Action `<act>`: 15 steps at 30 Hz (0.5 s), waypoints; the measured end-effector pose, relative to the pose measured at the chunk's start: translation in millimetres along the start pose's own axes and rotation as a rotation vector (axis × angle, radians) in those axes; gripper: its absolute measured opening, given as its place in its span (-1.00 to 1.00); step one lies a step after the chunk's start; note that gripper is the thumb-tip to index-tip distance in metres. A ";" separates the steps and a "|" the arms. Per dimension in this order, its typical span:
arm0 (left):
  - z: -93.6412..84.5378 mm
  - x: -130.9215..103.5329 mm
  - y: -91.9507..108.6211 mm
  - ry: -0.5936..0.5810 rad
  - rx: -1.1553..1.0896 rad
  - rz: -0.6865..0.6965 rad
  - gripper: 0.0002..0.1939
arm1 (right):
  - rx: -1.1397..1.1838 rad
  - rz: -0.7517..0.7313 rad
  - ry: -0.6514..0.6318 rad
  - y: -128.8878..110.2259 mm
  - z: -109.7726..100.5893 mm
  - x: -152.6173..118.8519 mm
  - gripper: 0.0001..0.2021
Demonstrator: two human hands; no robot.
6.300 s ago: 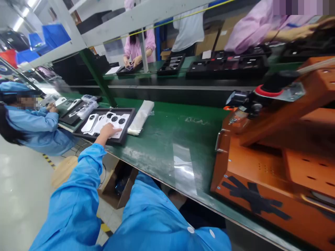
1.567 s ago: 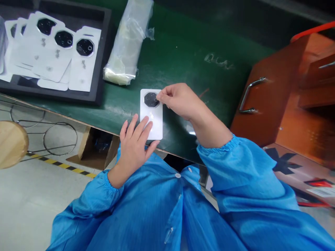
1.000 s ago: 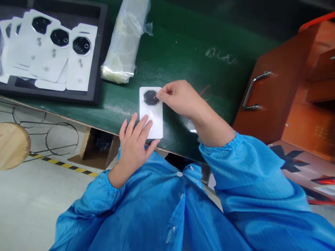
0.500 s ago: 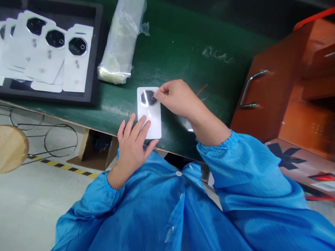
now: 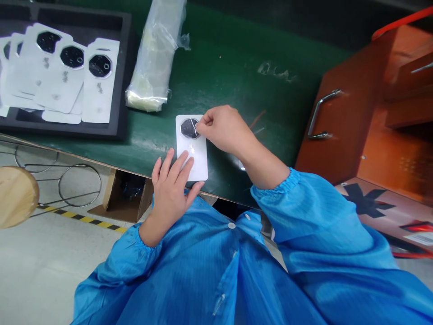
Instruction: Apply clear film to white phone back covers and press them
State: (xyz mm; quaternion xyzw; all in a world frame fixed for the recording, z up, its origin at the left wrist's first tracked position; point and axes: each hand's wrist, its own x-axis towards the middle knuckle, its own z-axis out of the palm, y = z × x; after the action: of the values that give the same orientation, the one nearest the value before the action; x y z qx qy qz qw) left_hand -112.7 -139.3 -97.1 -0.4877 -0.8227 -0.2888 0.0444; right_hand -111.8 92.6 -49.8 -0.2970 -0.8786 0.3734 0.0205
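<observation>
A white phone back cover (image 5: 199, 158) with a dark octagonal camera window (image 5: 188, 128) lies on the green tabletop, close to its front edge. My left hand (image 5: 172, 183) is open, its fingers spread over the lower left part of the cover. At the upper right, my right hand (image 5: 221, 128) has thumb and forefinger pinched together at the right rim of the camera window. The fingertips hide whatever may be between them. A bright streak crosses the window beside them; whether it is a film or a reflection I cannot tell.
At the left, a black tray (image 5: 118, 122) holds several overlapping white covers (image 5: 98, 99). A clear plastic-wrapped bundle (image 5: 152, 67) lies beside it. An orange cabinet (image 5: 341, 108) with a metal handle stands at the right. Below the table's left side are a wooden-topped stool (image 5: 16, 196) and a cardboard box (image 5: 126, 194).
The right hand's pinch has shifted slightly left over the camera window. The left hand stays on the cover. The whole view has shifted a little.
</observation>
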 end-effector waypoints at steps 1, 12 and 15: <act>0.1 -0.2 0.0 -0.005 -0.005 -0.006 -0.44 | -0.006 -0.013 0.007 -0.2 0.5 0.3 -0.76; -1.6 -0.1 -0.5 -0.003 0.001 0.015 -0.44 | -0.125 0.011 0.115 2.4 9.4 2.9 -0.86; 0.1 -0.1 0.7 0.002 -0.002 0.001 -0.46 | -0.136 -0.013 0.157 5.3 6.0 -0.7 -0.82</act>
State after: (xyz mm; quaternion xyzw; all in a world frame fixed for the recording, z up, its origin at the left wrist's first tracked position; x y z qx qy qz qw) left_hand -112.1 -139.0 -96.9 -0.4879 -0.8221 -0.2899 0.0450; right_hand -110.1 91.3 -57.5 -0.3203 -0.8995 0.2885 0.0714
